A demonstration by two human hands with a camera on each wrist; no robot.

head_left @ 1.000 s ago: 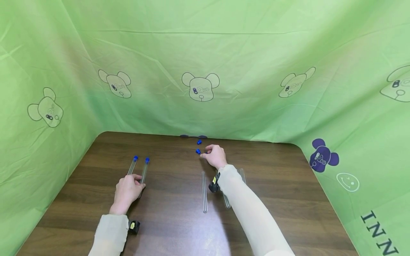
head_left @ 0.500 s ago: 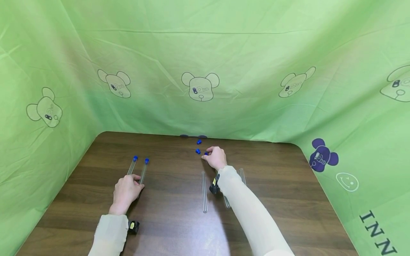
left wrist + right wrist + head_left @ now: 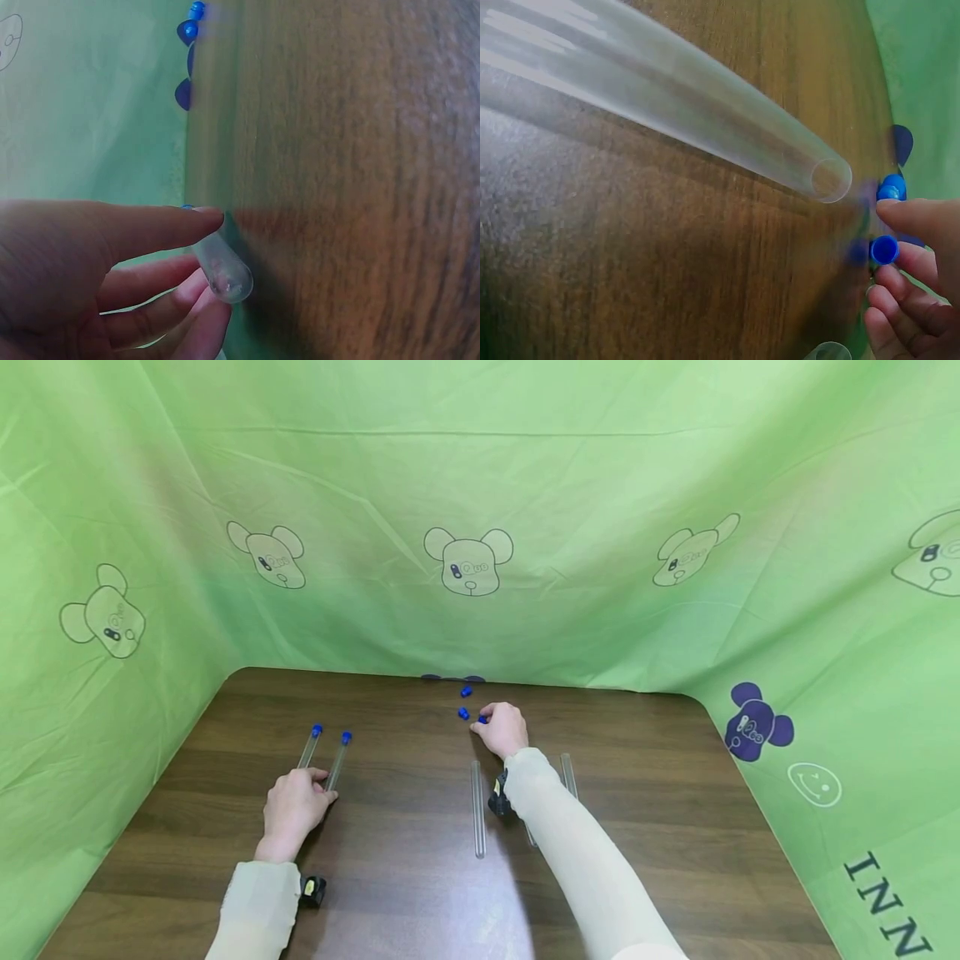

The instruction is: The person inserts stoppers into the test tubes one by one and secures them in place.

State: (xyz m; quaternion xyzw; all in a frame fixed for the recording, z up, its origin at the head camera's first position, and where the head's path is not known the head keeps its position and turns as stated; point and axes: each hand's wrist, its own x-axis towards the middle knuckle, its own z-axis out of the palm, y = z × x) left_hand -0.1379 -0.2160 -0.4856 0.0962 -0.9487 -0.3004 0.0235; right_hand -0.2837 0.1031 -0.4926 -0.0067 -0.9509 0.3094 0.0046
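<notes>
In the head view my left hand [image 3: 294, 810] pinches a clear test tube [image 3: 338, 766] between thumb and fingers. A blue cap [image 3: 347, 737] closes its far end. Its rounded bottom [image 3: 231, 283] points toward the left wrist camera. Just left of it lies another tube [image 3: 308, 750] with a blue cap, its lower part hidden behind the hand. At the back of the table my right hand [image 3: 504, 731] has a loose blue cap [image 3: 885, 250] between thumb and fingers, the cap's hollow end facing the right wrist camera. Two more blue caps [image 3: 463, 714] lie beside those fingertips.
An uncapped tube [image 3: 478, 810] lies mid-table, its open mouth [image 3: 831, 180] showing in the right wrist view. Two other tubes, one to the right [image 3: 569, 775], are partly covered by the right forearm [image 3: 592, 852]. Green cloth [image 3: 465, 635] rises behind the wooden table [image 3: 397, 877].
The right hand shifts only slightly, and the cap at its fingertips shows more than a second ago. The left hand stays nearly still, its tube wavering a little.
</notes>
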